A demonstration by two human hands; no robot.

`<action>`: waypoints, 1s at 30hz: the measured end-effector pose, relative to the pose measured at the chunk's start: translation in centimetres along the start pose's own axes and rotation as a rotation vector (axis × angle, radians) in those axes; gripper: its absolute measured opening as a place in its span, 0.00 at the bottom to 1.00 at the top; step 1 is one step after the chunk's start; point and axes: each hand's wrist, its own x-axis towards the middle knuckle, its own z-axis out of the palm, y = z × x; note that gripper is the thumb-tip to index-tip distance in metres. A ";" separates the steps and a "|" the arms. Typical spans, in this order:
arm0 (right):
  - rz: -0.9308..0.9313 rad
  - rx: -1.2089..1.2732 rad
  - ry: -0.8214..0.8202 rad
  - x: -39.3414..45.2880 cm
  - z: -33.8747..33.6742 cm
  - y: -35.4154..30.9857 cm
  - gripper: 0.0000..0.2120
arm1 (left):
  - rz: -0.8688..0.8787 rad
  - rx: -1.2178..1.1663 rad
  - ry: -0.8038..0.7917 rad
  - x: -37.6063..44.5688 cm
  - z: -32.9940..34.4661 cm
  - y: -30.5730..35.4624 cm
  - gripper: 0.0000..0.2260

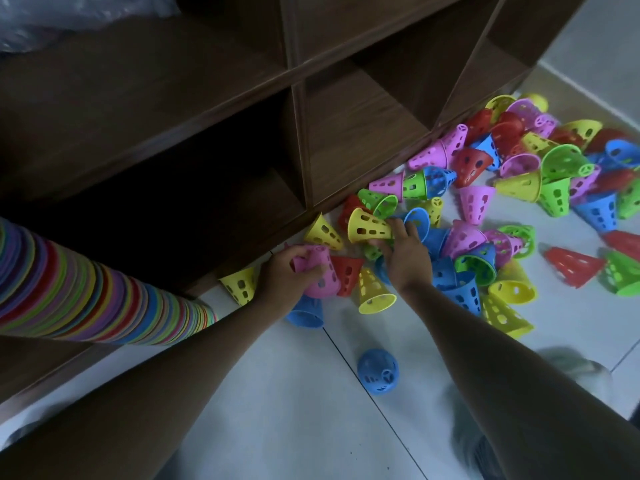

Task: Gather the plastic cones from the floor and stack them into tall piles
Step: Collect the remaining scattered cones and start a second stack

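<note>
Several loose perforated plastic cones in pink, yellow, green, blue and red lie scattered on the white tiled floor (311, 393). My left hand (287, 275) grips a pink cone (320, 271) close to the shelf's base. My right hand (403, 251) pinches the narrow end of a yellow cone (369, 226) in the pile. A long multicoloured stack of nested cones (86, 292) lies sideways at the left, beside my left forearm. A single blue cone (378, 371) sits apart on the floor, between my arms.
A dark wooden shelf unit (311, 116) with open compartments stands along the left and top. Its base edge borders the cone pile. The densest heap of cones (554, 161) lies at the upper right. Bare tile shows at the bottom centre.
</note>
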 end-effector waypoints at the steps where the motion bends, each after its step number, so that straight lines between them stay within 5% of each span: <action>1: 0.012 0.002 0.012 -0.1 -0.2 0.1 0.24 | 0.001 -0.013 -0.006 -0.2 -0.1 0.2 0.20; 15: 0.053 0.298 0.151 -0.6 -4.7 -0.6 0.22 | 0.183 0.036 -0.007 -4.0 -2.7 6.9 0.08; 24: -0.093 0.444 0.186 -1.2 -13.3 -6.7 0.17 | 0.435 0.128 -0.155 -11.9 -7.9 18.3 0.10; 30: -0.233 0.466 0.131 -3.8 -19.0 -12.2 0.15 | 0.570 0.223 -0.101 -19.5 -12.5 23.6 0.11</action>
